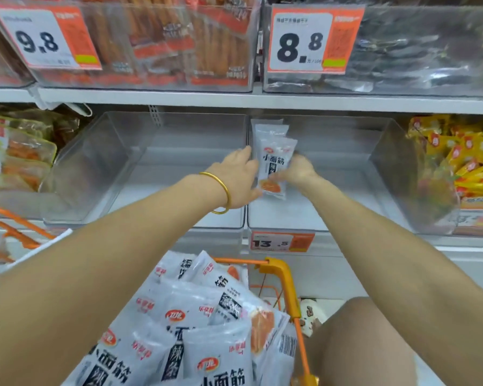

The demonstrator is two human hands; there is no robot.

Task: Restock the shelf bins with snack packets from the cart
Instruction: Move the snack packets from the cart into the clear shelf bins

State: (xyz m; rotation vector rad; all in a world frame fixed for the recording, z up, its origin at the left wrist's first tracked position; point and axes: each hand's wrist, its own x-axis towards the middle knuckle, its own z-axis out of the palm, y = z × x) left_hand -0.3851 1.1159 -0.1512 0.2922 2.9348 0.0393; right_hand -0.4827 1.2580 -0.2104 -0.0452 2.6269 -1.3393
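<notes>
As the left hand (239,176) and right hand (297,169) pinch snack packets (273,160) between them, these hang over a clear bin (346,207)

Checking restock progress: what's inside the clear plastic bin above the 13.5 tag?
White snack packets, held upright by the left hand and right hand near the left wall of the clear plastic bin. The front packet partly covers others.

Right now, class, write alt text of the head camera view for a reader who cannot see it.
The left hand and right hand hold white snack packets upright inside a clear shelf bin. Below, an orange cart is heaped with matching packets.
</notes>
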